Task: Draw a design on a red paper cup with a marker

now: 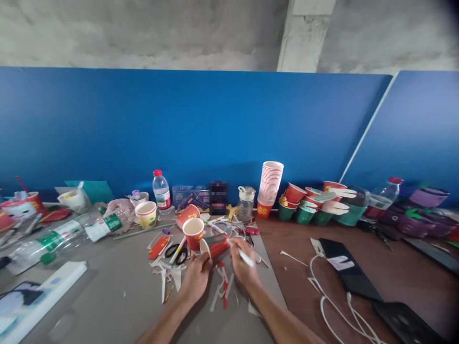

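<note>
My left hand (196, 277) pinches a small white rounded piece of paper (205, 248) that looks cut out, just in front of an upright red paper cup (193, 232). In my right hand (245, 267) is a white marker pen (245, 258), held in a writing grip and slanted. Between the hands lies a red strip-like piece (218, 248), partly hidden by my fingers. Black-handled scissors (175, 253) rest left of the cup, with another marker (178, 250) across them. Paper scraps (222, 286) are scattered between my forearms.
A tall stack of paper cups (270, 186), a glass jar (245, 204) and a water bottle (161, 192) stand by the blue partition (218, 119). Green and red cups (304, 213) sit at the right. A phone (349, 267) with a white cable (324, 301) lies on the brown tabletop.
</note>
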`<control>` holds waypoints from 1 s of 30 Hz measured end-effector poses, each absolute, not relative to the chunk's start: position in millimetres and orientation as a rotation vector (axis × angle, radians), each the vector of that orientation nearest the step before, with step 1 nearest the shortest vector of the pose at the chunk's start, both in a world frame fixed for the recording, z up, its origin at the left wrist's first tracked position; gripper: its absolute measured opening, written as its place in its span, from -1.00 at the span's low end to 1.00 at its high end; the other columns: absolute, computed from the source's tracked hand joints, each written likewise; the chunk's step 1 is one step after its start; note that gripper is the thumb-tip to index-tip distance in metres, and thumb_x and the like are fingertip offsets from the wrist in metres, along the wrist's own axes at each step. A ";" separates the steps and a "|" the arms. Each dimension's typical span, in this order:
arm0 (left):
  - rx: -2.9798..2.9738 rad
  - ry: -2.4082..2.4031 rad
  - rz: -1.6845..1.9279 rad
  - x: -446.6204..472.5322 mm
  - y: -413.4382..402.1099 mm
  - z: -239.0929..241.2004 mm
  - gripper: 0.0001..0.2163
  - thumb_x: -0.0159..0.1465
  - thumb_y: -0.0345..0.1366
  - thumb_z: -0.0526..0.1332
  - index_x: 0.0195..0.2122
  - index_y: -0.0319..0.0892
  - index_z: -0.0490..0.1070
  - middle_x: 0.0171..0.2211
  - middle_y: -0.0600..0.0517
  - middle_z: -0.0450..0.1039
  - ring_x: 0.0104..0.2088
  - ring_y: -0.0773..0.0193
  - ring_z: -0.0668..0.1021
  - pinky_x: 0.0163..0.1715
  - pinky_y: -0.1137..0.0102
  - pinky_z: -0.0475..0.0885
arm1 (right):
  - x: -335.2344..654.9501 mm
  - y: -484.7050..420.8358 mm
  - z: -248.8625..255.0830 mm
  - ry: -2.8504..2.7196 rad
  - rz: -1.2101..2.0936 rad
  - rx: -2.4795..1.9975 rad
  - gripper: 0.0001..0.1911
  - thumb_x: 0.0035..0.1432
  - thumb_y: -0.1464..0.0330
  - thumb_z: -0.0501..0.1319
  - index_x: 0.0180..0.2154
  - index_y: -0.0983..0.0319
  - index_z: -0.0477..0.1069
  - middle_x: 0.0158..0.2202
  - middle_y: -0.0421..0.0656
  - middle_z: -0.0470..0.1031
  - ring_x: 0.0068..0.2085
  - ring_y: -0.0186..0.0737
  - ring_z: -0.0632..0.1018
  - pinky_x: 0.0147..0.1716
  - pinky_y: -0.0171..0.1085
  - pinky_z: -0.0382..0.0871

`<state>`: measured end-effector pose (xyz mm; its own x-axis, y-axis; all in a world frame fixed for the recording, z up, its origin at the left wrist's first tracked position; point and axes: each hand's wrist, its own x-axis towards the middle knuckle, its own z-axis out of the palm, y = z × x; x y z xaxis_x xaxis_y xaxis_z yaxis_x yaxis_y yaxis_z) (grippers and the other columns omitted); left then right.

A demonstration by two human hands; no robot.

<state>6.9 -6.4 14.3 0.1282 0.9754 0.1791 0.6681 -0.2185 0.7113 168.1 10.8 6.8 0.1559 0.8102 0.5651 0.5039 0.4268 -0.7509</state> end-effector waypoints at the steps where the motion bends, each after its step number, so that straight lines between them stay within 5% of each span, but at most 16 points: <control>1: 1.937 1.592 0.874 6.4 -5.1 12.7 -0.77 0.23 -0.28 -0.05 -0.48 -0.15 0.33 -0.41 -0.01 0.43 -0.27 0.17 0.45 -0.24 0.36 0.32 | 170.6 12.6 6.5 -1.409 0.298 -1.279 -0.74 0.13 0.32 -0.01 -0.36 0.22 0.44 -0.53 -0.15 0.45 -0.43 -0.18 0.43 -0.35 -0.23 0.23; 12: 1.927 1.591 0.884 6.6 -3.7 12.9 -0.75 0.22 -0.29 -0.05 -0.53 -0.17 0.30 -0.54 0.05 0.36 -0.41 0.23 0.41 -0.38 0.41 0.26 | 166.0 3.8 9.7 -1.501 0.213 -1.254 -0.77 0.12 0.37 0.02 -0.39 0.23 0.44 -0.44 -0.15 0.51 -0.37 -0.20 0.45 -0.23 -0.20 0.21; 30: 1.934 1.572 0.869 6.4 -3.7 11.2 -0.76 0.24 -0.29 -0.05 -0.49 -0.16 0.33 -0.49 0.04 0.40 -0.35 0.22 0.43 -0.29 0.38 0.27 | 158.2 -0.1 12.2 -1.648 0.405 -1.099 -0.74 0.15 0.36 -0.01 -0.37 0.20 0.45 -0.47 -0.18 0.49 -0.35 -0.22 0.46 -0.27 -0.26 0.25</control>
<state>6.4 -3.7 11.2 0.1312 0.9774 0.1656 0.6603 -0.2108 0.7208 158.2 -0.1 12.2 -0.0114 0.8163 0.5775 0.4558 0.5183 -0.7236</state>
